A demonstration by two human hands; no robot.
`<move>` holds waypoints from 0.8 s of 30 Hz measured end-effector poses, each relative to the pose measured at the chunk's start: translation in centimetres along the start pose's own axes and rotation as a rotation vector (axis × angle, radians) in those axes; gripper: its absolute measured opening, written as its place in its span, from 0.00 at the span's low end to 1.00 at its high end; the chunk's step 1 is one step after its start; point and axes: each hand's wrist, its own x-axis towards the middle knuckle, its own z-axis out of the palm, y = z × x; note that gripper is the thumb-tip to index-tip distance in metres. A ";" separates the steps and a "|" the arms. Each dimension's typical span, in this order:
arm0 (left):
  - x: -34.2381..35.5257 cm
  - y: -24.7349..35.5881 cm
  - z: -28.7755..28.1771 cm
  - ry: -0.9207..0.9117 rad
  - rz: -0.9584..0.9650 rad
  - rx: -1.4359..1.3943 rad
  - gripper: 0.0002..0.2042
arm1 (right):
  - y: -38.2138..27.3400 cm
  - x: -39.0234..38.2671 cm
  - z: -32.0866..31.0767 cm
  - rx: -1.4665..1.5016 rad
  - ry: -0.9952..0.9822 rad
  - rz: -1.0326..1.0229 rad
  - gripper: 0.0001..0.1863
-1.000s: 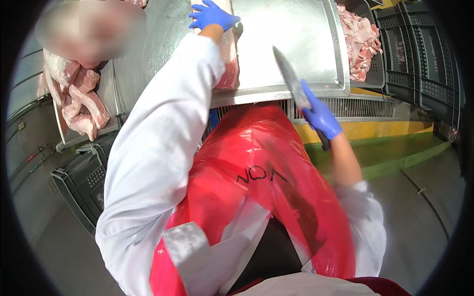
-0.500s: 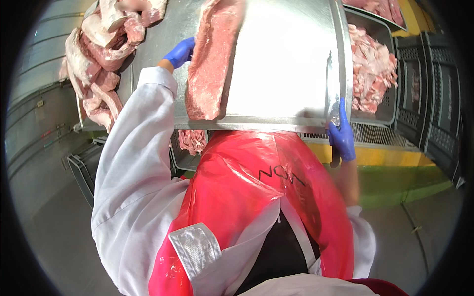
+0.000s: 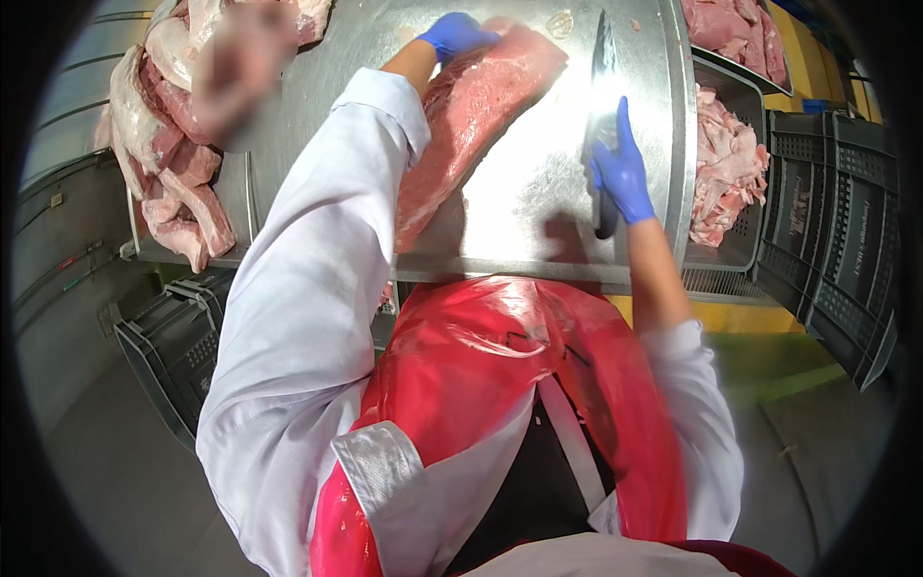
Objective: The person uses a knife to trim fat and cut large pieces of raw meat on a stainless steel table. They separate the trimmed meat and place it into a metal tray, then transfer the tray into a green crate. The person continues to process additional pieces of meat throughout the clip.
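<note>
A long slab of raw pork [image 3: 486, 106] lies slantwise on the metal work table [image 3: 538, 207]. My left hand [image 3: 458, 37], in a blue glove, grips the slab's far end, its fingertips partly hidden against the meat. To the right, my right hand [image 3: 625, 178], also gloved in blue, is closed around the handle of a long knife [image 3: 604, 62]. Its index finger is stretched out along the knife. The blade points away from me over the table and is apart from the meat.
At the left lies a heap of meat pieces [image 3: 159, 125]. A bin of meat trimmings [image 3: 726, 173] stands right of the table, with a tray of meat [image 3: 735, 29] beyond it. Dark plastic crates [image 3: 803, 212] stand farther right; another crate [image 3: 178, 337] is low at the left.
My left hand has moved right and away from me along the slab, which now lies slanted. My right hand has lifted the knife from the table's right edge inward over the tabletop.
</note>
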 end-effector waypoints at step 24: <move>-4.1 11.1 -0.3 -0.255 0.489 0.069 0.11 | -3.8 7.0 2.9 0.172 -0.406 0.280 0.43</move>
